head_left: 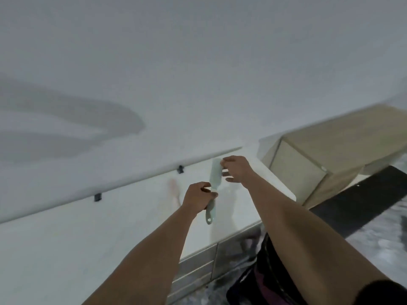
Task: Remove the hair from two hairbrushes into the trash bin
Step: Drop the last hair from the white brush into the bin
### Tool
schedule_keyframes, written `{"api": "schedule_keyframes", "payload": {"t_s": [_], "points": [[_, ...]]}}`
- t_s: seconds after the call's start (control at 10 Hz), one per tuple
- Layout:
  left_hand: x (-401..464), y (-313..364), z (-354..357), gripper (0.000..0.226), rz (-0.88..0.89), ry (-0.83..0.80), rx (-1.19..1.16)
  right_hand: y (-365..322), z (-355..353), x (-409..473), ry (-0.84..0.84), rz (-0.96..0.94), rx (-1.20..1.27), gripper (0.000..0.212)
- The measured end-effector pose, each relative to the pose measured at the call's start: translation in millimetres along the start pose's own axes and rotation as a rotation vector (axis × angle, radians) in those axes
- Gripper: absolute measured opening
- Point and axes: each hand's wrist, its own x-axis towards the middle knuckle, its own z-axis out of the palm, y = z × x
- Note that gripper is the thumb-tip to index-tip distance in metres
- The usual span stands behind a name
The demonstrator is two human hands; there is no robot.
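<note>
whole frame motion-blurred | green brush (212, 186): handle mid hidden in left hand (197, 198), bristles + any hair too blurred to tell | right hand (236, 170) fingertips smeared, pinch unclear | pink obj (174, 191) on counter (66, 249): faint, unidentifiable | wooden cabinet (330, 148) cut by rt edge

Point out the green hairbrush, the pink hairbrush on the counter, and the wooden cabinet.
green hairbrush (213, 183): head view, on its back below the bristle end.
pink hairbrush (174, 190): head view, blurred, mid-body.
wooden cabinet (343, 137): head view, top panel.
</note>
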Motion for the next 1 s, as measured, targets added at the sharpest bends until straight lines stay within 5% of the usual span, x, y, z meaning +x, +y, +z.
{"api": "schedule_keyframes", "payload": {"t_s": [0.3,0.5,0.7,0.9,1.0], "points": [[-6.1,-83.9,-143.4,0.052,-0.089,0.266,0.172,-6.8,193.2,14.5,-0.263,0.029,-0.17,0.045],[7.4,-123.8,-170.1,0.055,-0.194,0.32,0.253,14.7,260.9,27.9,-0.344,0.059,-0.304,0.041],[36.5,-150.2,-174.9,0.047,-0.276,0.311,0.347,35.8,290.3,56.4,-0.361,0.111,-0.415,0.011],[53.7,-151.3,-176.3,0.039,-0.3,0.277,0.416,41.4,297.7,78.8,-0.415,0.104,-0.426,0.016],[53.3,-147.7,-182.5,0.041,-0.271,0.264,0.404,30.8,291.3,77.3,-0.405,0.094,-0.337,0.038]]}}
